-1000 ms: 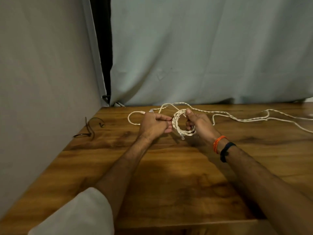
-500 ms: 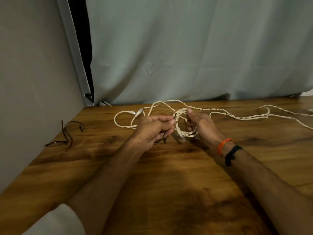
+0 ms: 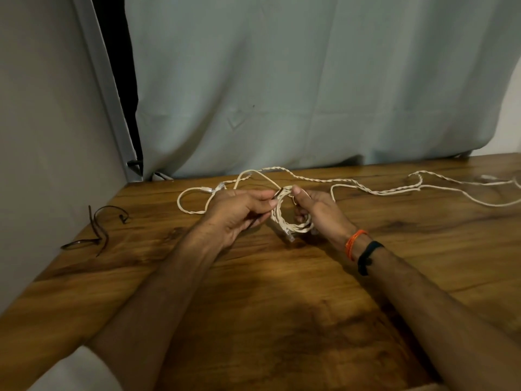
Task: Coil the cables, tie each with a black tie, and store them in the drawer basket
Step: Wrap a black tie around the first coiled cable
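Far out to the left of my fingers, near the grey wall, a few spare black ties [image 3: 98,230] lie in a loose tangle on the wooden table [image 3: 253,306]. Closer in, just beyond my left knuckles, a loose loop of white cable [image 3: 191,201] rests flat on the wood, with a pale connector on it at the far side of my hand. My left hand [image 3: 239,213] is curled, thumb and forefinger pinching a thin black tie [image 3: 277,193] whose tip pokes up right where my two thumbs almost meet; a dark length of it also shows under my palm. Between my hands sits the coiled cable [image 3: 284,224], a small tight ring of several turns held up off the table, its plug end hanging at the bottom. My right hand [image 3: 318,210] grips that coil, thumb pressing on its top edge and the other fingers curled behind and through the ring. To the right of those fingers, the rest of the twisted white cable [image 3: 394,189] trails away across the table toward the far right edge, in front of the pale curtain [image 3: 310,94].
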